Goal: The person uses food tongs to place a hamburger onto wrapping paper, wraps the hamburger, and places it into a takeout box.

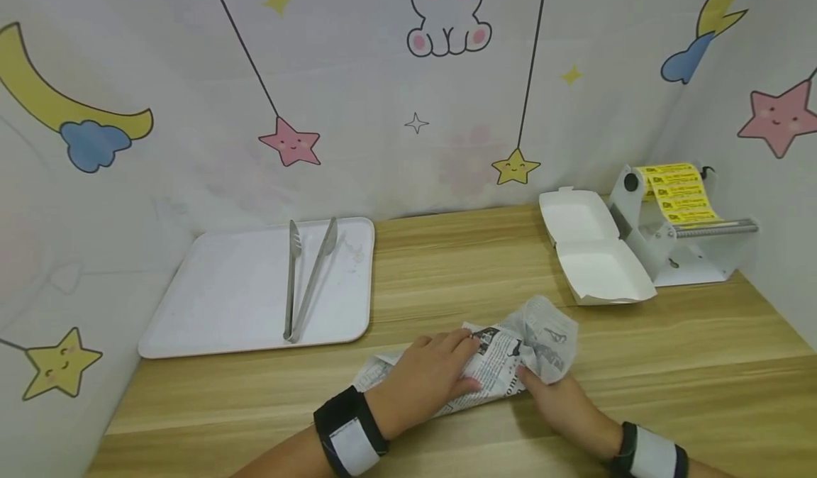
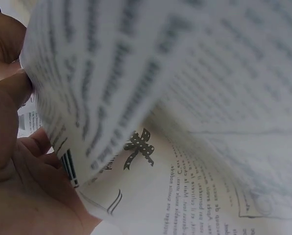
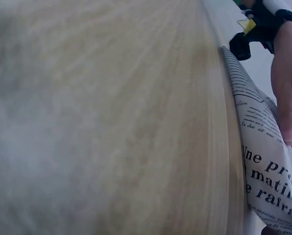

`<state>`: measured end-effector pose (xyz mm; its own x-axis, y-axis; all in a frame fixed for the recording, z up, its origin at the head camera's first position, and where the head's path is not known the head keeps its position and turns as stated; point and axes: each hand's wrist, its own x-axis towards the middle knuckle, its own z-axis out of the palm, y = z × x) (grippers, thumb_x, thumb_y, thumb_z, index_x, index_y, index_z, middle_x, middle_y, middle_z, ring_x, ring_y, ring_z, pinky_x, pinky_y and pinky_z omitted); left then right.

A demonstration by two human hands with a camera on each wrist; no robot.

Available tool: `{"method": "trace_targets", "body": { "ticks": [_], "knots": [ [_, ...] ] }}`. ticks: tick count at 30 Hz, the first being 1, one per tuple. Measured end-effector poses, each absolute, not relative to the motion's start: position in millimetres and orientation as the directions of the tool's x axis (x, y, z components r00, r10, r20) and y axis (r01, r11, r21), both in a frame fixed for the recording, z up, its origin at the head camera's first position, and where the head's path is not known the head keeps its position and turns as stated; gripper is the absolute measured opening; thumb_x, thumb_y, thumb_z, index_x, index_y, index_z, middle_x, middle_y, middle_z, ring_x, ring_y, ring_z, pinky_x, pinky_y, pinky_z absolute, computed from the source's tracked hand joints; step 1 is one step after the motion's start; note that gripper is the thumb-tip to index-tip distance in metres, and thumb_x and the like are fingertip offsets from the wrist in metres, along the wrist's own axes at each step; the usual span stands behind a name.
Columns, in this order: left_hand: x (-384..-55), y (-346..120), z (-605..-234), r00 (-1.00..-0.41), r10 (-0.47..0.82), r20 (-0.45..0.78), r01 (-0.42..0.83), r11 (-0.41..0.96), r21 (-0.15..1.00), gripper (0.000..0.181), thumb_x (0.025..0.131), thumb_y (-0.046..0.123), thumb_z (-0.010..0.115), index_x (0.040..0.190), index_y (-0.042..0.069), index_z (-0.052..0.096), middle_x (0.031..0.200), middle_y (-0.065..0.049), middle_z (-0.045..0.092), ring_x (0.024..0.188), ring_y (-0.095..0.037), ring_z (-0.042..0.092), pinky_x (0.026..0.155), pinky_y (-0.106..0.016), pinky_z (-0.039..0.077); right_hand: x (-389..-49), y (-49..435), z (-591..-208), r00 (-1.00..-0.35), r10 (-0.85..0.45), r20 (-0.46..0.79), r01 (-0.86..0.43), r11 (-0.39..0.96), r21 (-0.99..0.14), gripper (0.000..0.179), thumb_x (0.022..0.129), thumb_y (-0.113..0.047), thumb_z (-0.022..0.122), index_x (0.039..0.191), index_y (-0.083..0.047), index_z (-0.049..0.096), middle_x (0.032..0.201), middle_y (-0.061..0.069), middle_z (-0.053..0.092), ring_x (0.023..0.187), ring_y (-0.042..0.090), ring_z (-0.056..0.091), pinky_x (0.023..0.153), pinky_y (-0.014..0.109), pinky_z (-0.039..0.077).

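Note:
A bundle of crumpled newspaper-print wrapping paper (image 1: 498, 364) lies across the front of the table, with a twisted, flared end on its right. My left hand (image 1: 424, 375) grips the bundle from above, fingers over its top and thumb on the near side. At the flared end my right hand (image 1: 564, 407) holds the paper, its thumb showing in front and its other fingers hidden behind the paper. Up close in the left wrist view, a loose fold of the printed paper (image 2: 111, 73) stands over the fingers. What the paper encloses is hidden.
Behind on the left, a white tray (image 1: 223, 293) bears metal tongs (image 1: 313, 279). An open white takeout box (image 1: 600, 269) stands at the back right, beside a dispenser (image 1: 696, 251) with a roll of yellow labels (image 1: 679, 194). A printed curtain (image 1: 383, 74) hangs along the back.

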<state>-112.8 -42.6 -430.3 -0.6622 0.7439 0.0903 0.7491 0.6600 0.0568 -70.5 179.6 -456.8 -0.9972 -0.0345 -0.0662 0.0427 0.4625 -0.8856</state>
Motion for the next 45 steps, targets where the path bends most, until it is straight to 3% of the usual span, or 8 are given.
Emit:
{"method": "trace_targets", "body": {
  "ticks": [2, 9, 12, 17, 26, 36, 42, 45],
  "knots": [
    [-113, -43, -430, -0.658, 0.747, 0.098, 0.753, 0.656, 0.054, 0.055, 0.101, 0.049, 0.057, 0.141, 0.011, 0.055, 0.145, -0.009, 0.057, 0.13, -0.021, 0.057, 0.1, -0.04, 0.052, -70, 177, -457, -0.995, -0.086, 0.043, -0.079, 0.487, -0.87, 0.054, 0.096, 0.007, 0.056, 0.144, 0.021, 0.034, 0.144, 0.04, 0.044, 0.135, 0.051, 0.043, 0.112, 0.057, 0.034],
    [-119, -55, -430, -0.609, 0.791, 0.058, 0.784, 0.589, 0.199, 0.057, 0.103, 0.04, 0.058, 0.15, 0.01, 0.045, 0.152, -0.01, 0.05, 0.138, -0.02, 0.05, 0.106, -0.042, 0.048, -75, 173, -456, -0.917, -0.266, 0.297, -0.398, 0.583, -0.708, 0.089, 0.087, 0.021, 0.054, 0.161, 0.003, 0.009, 0.159, 0.035, 0.021, 0.145, 0.05, 0.024, 0.115, 0.013, 0.007],
    [-123, -62, -430, -0.586, 0.809, 0.028, 0.777, 0.552, 0.302, 0.058, 0.104, 0.034, 0.057, 0.155, 0.014, 0.039, 0.158, -0.008, 0.043, 0.141, -0.019, 0.046, 0.11, -0.042, 0.043, -75, 172, -454, -0.906, -0.296, 0.303, -0.422, 0.691, -0.587, 0.099, 0.079, 0.024, 0.059, 0.161, 0.003, 0.008, 0.16, 0.034, 0.023, 0.144, 0.046, 0.031, 0.12, 0.029, 0.02],
    [-125, -64, -432, -0.588, 0.809, 0.026, 0.769, 0.548, 0.33, 0.062, 0.104, 0.031, 0.059, 0.157, 0.011, 0.035, 0.158, -0.007, 0.042, 0.14, -0.016, 0.047, 0.112, -0.04, 0.042, -75, 167, -447, -0.905, -0.359, 0.229, -0.423, 0.824, -0.378, 0.11, 0.062, 0.025, 0.069, 0.158, 0.007, 0.019, 0.158, 0.031, 0.031, 0.136, 0.041, 0.048, 0.105, 0.051, 0.046],
    [-124, -63, -436, -0.661, 0.747, 0.078, 0.737, 0.625, 0.257, 0.064, 0.099, 0.015, 0.064, 0.151, -0.006, 0.034, 0.139, -0.014, 0.062, 0.124, -0.022, 0.062, 0.103, -0.039, 0.05, -77, 161, -445, -0.82, -0.519, 0.242, -0.552, 0.829, -0.093, 0.086, 0.073, 0.015, 0.07, 0.151, 0.012, 0.034, 0.155, 0.03, 0.037, 0.143, 0.042, 0.04, 0.111, 0.051, 0.041],
    [-123, -68, -436, -0.647, 0.76, 0.062, 0.743, 0.609, 0.277, 0.09, 0.093, 0.032, 0.075, 0.156, -0.006, 0.023, 0.118, -0.011, 0.073, 0.11, -0.02, 0.069, 0.102, -0.042, 0.05, -83, 155, -434, -0.812, -0.569, 0.126, -0.569, 0.821, 0.043, 0.08, 0.079, -0.006, 0.082, 0.145, 0.015, 0.042, 0.147, 0.031, 0.047, 0.135, 0.043, 0.048, 0.104, 0.052, 0.048],
    [-129, -82, -426, -0.558, 0.829, -0.029, 0.684, 0.48, 0.549, 0.108, 0.088, 0.035, 0.081, 0.163, 0.004, 0.009, 0.162, -0.018, 0.031, 0.144, -0.027, 0.04, 0.117, -0.042, 0.035, -84, 153, -432, -0.799, -0.597, 0.072, -0.587, 0.8, 0.125, 0.073, 0.087, -0.01, 0.075, 0.145, 0.016, 0.04, 0.146, 0.032, 0.046, 0.133, 0.045, 0.048, 0.099, 0.053, 0.051],
    [-129, -85, -422, -0.531, 0.846, -0.058, 0.662, 0.456, 0.594, 0.108, 0.087, 0.046, 0.079, 0.164, 0.008, 0.012, 0.168, -0.019, 0.012, 0.149, -0.032, 0.03, 0.118, -0.044, 0.033, -83, 152, -432, -0.798, -0.598, 0.077, -0.588, 0.799, 0.123, 0.072, 0.086, -0.008, 0.075, 0.145, 0.016, 0.041, 0.145, 0.033, 0.046, 0.133, 0.047, 0.048, 0.1, 0.054, 0.051]
  ]
}}
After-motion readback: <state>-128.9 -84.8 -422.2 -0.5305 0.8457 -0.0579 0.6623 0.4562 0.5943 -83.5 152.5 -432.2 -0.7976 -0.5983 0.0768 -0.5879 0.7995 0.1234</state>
